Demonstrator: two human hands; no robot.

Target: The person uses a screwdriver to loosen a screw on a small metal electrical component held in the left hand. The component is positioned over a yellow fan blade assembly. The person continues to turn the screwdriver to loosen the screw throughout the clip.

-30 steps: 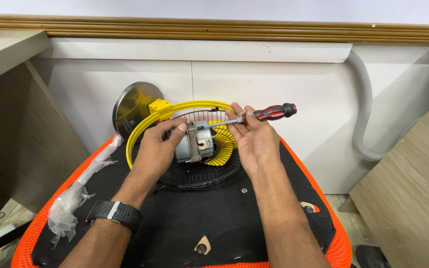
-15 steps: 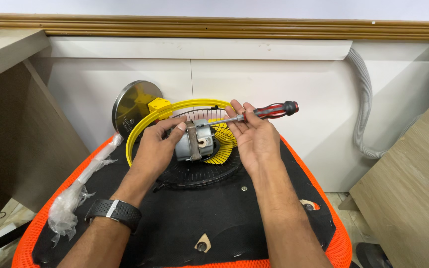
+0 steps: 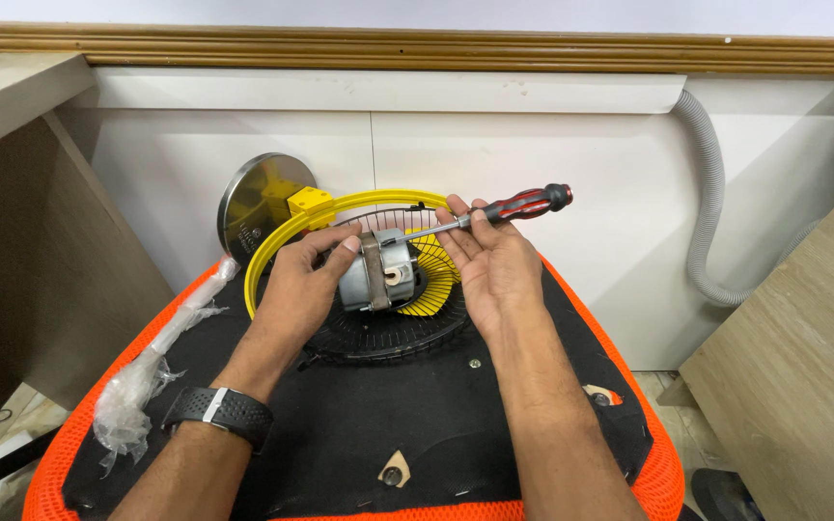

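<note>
A small grey fan motor (image 3: 383,270) stands at the middle of a yellow-rimmed fan guard (image 3: 287,232) with a black wire grille (image 3: 388,333). My left hand (image 3: 301,285) cups the motor's left side, fingertips on its top. In my right hand (image 3: 494,260) is a screwdriver with a red and black handle (image 3: 523,203); its shaft slants down and left to the top of the motor. The screw itself is hidden. A black watch (image 3: 216,413) is on my left wrist.
The fan guard lies on the black underside of an orange mesh seat (image 3: 634,463). A round metal base with a yellow block (image 3: 263,207) stands behind it. A plastic-wrapped rod (image 3: 161,352) lies at left. A grey hose (image 3: 711,212) hangs at right, wooden panels at both sides.
My hands, the motor and the screwdriver stay in nearly the same place; only small shifts of the fingers show.
</note>
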